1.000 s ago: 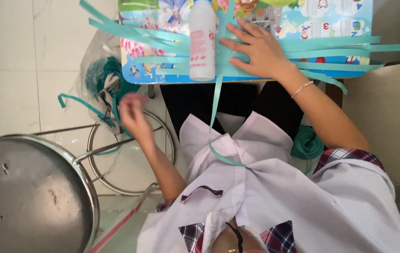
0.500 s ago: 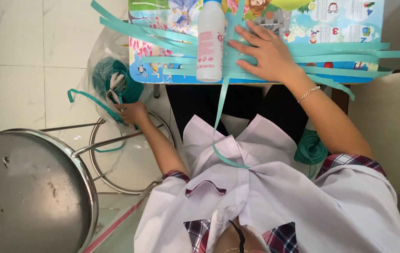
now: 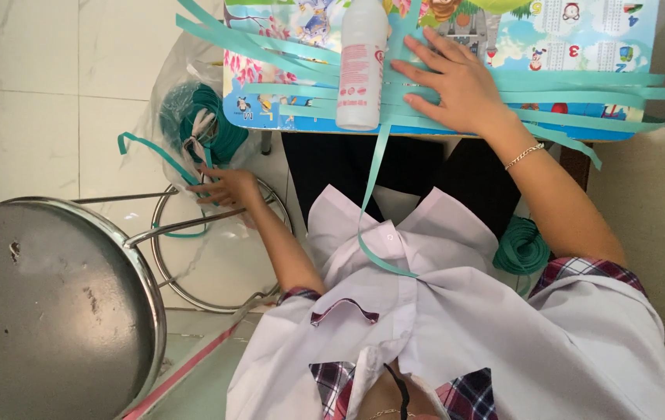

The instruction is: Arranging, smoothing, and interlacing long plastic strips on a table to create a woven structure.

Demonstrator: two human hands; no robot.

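My left hand (image 3: 227,187) reaches down beside the table to a clear plastic bag (image 3: 169,85) full of teal paper strips (image 3: 208,124). Its fingers close on one loose teal strip (image 3: 153,152) that curls out to the left. My right hand (image 3: 457,85) lies flat, fingers spread, on several teal strips (image 3: 581,97) laid across a colourful printed board (image 3: 519,31) on the table. A white glue bottle (image 3: 362,62) lies on the board just left of that hand. One long strip (image 3: 367,210) hangs from the table edge down onto my white shirt.
A round metal stool seat (image 3: 44,303) fills the lower left, and the chrome ring of another stool frame (image 3: 192,257) stands under my left hand. A coil of teal strip (image 3: 523,249) rests by my right side. The floor is pale marble tile (image 3: 29,101).
My left hand has moved from mid-air near my lap out and down toward the bag, still with the teal strip. My right hand has stayed pressed on the strips.
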